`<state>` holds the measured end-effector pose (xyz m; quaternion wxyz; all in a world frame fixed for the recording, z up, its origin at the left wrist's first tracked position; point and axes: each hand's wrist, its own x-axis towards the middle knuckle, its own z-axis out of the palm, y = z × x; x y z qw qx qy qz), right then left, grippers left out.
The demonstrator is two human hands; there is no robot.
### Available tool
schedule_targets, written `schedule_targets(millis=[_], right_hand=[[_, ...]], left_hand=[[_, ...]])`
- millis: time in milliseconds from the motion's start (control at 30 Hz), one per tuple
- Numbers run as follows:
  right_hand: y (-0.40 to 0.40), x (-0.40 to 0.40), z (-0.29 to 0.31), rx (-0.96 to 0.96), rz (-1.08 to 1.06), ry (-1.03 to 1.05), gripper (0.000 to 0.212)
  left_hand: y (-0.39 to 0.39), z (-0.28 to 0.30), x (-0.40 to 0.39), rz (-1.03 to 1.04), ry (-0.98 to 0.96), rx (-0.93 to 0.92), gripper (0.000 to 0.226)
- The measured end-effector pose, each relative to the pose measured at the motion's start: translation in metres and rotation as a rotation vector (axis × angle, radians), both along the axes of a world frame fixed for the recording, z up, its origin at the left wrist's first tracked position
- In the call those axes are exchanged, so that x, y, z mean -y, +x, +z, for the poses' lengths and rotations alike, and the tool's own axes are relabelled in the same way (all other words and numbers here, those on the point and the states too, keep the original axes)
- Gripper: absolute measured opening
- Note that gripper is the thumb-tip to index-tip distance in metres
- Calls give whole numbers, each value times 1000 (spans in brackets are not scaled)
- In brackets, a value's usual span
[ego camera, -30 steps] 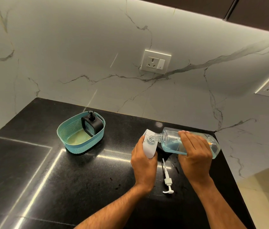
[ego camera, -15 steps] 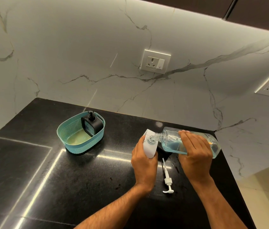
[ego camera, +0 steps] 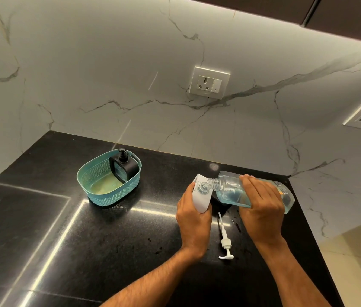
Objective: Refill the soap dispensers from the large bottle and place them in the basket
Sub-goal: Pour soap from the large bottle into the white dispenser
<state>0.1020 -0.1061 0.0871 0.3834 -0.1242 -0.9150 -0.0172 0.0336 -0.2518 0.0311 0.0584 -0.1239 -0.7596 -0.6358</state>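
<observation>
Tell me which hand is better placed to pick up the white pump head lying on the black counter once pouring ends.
Probably the right hand. The white pump head lies nearer it, and it could set down the clear large bottle, while the left hand steadies the open white dispenser.

Glossy black stone counter (ego camera: 86, 251), clear plastic bottle (ego camera: 228, 187), woven-look plastic basket (ego camera: 113, 199).

We record a teal lattice-patterned basket (ego camera: 108, 191), a black dispenser (ego camera: 123, 168), a white dispenser (ego camera: 200, 199), a clear bottle (ego camera: 230, 188) with pale blue liquid, a white pump (ego camera: 225, 242), a speckled black bench (ego camera: 86, 240), and a grey-veined white marble wall (ego camera: 108, 74).
</observation>
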Motion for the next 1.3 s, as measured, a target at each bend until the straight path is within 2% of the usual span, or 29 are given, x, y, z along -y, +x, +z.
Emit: schedule_targets(millis=[300,433,600,933,1300], right_hand=[[-1,0,-6,21,7,-90,73],[0,-1,-8,41,12,-190,75],[2,-2,-4,-39,39,-361,66],[15,-29,13,-172,118,-706,64],[26,-113,18,-259,186,-1152,60]], left_hand=[[-1,4,0,-14,27,11,72],[-4,7,0,-18,38,-9,68],[-8,13,2,-63,62,-22,58],[-15,20,0,-287,12,-63,49],[-50,30,0,-709,-77,18,53]])
